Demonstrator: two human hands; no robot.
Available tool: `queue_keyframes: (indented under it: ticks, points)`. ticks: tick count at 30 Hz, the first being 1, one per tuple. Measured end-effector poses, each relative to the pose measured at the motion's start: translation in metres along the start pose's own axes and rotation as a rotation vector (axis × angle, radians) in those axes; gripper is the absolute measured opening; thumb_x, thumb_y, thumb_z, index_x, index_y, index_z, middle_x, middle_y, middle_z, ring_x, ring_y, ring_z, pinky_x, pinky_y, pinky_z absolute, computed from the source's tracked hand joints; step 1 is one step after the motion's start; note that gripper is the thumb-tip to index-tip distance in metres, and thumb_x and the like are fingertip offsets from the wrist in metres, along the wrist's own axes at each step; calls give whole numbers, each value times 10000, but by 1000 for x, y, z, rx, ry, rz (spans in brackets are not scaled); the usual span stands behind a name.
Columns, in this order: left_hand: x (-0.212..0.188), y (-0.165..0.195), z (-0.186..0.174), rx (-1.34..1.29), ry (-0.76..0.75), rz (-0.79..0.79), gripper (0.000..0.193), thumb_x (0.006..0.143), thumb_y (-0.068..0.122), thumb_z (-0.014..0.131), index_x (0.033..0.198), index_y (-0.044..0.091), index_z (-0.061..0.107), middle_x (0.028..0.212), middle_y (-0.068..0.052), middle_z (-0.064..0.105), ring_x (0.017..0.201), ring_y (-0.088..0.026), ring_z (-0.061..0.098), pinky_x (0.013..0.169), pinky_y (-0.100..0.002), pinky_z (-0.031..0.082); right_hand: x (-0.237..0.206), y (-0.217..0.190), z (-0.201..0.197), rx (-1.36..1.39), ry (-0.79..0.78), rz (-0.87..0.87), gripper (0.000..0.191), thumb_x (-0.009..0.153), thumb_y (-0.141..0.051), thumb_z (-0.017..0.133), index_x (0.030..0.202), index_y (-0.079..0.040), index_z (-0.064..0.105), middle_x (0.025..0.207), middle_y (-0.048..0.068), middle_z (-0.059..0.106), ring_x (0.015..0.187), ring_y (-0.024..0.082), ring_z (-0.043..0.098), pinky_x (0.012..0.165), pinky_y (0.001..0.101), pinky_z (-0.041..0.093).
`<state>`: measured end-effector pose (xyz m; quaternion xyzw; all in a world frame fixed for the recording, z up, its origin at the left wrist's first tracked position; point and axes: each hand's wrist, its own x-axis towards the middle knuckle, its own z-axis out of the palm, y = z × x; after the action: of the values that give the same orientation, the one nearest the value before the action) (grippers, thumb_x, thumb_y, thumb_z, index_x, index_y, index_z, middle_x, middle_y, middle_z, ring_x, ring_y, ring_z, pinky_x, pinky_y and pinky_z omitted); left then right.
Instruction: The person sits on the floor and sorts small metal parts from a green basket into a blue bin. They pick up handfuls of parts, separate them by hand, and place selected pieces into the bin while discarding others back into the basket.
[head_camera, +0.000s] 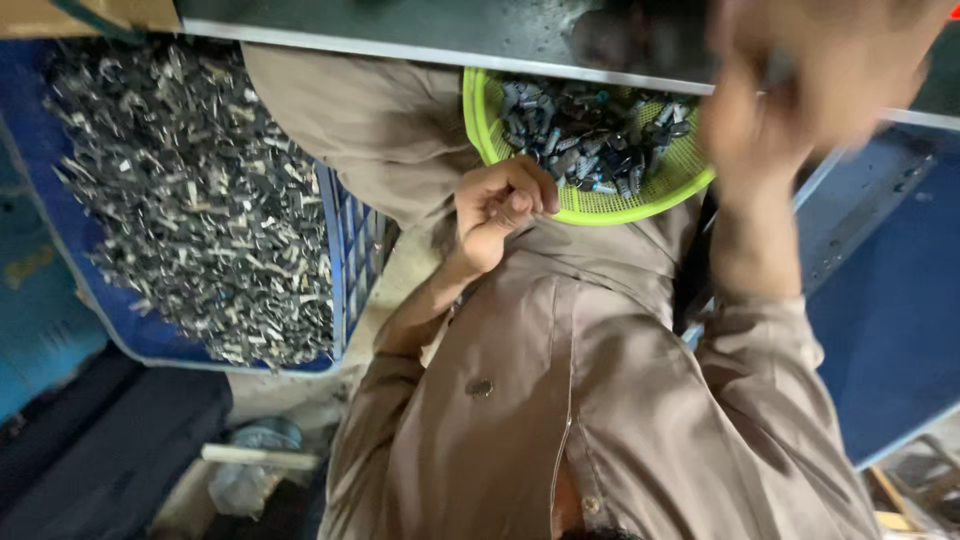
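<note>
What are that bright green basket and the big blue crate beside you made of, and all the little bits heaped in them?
The green basket looks like moulded plastic, going by its vivid colour and fine mesh wall. The blue crate seems plastic too, with a slotted grid side. The small pieces look metal, grey with a dull shine.

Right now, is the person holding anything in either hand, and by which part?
It cannot be told. The left hand is curled shut at the rim of the green basket of small metal parts; the right hand is too blurred to read.
</note>
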<state>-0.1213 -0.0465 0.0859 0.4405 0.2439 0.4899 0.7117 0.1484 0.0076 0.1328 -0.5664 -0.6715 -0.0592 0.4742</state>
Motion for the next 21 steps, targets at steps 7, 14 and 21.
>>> queue_keyframes:
  ticks: [7,14,21]
  points:
    - [19,21,8,37,-19,-59,195,1018,135,680,973,-16,564,1018,-126,627,808,-119,570,747,-248,479,-81,-74,13,708,-447,643,242,1036,-194,750,1118,27,693,1108,147,748,955,189,724,812,270,565]
    - [31,17,20,462,-5,-85,208,914,-20,735,1086,6,621,984,-92,676,901,-171,694,821,-316,567,-129,-75,6,805,-174,901,243,957,163,628,1114,4,532,1131,173,710,960,149,697,759,236,556]
    - [40,16,20,959,-87,507,272,729,-14,640,997,33,639,904,-104,659,753,-307,662,689,-404,555,-136,-56,11,1010,-149,938,340,971,213,637,1107,-35,447,1078,195,723,743,112,638,664,222,526]
